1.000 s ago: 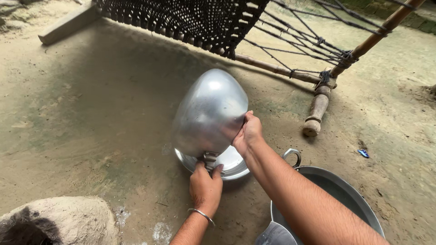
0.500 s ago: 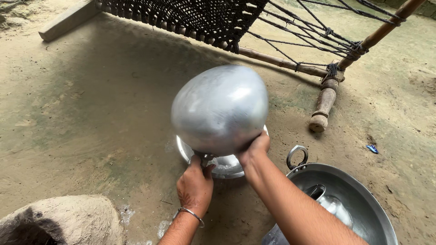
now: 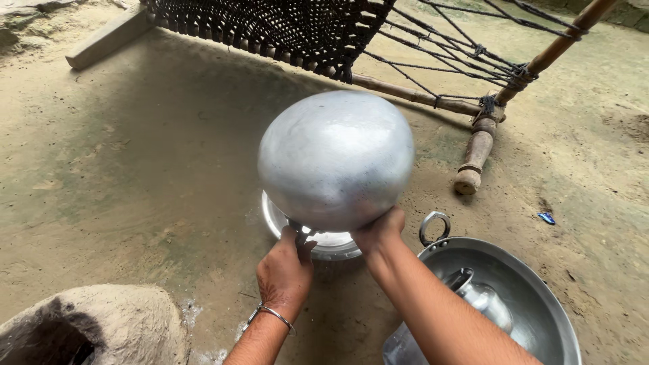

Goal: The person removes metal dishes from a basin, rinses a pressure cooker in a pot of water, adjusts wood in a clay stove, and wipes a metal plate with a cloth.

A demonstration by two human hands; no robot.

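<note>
Centre of the frame: a round-bottomed aluminium pot [image 3: 336,159], tipped so that its domed underside faces the camera, held above a shallow metal plate [image 3: 331,241] that lies on the earthen floor [image 3: 135,169]; the left hand [image 3: 284,274] — a thin metal bangle [image 3: 270,314] on its wrist — is clenched round the pot's small handle at the lower rim; the right hand [image 3: 378,230] grips the rim just beside it, fingers curled under the edge. Lower right: a wide metal wok [image 3: 541,297] with a ring handle, holding a smaller metal vessel [image 3: 483,297]. Lower left: a clay stove [image 3: 101,321] with a dark opening. Top of the frame: a rope-woven cot [image 3: 284,27] on a wooden frame, its turned leg [image 3: 473,159] standing on the floor — a small blue scrap [image 3: 546,218] lies at the right.
</note>
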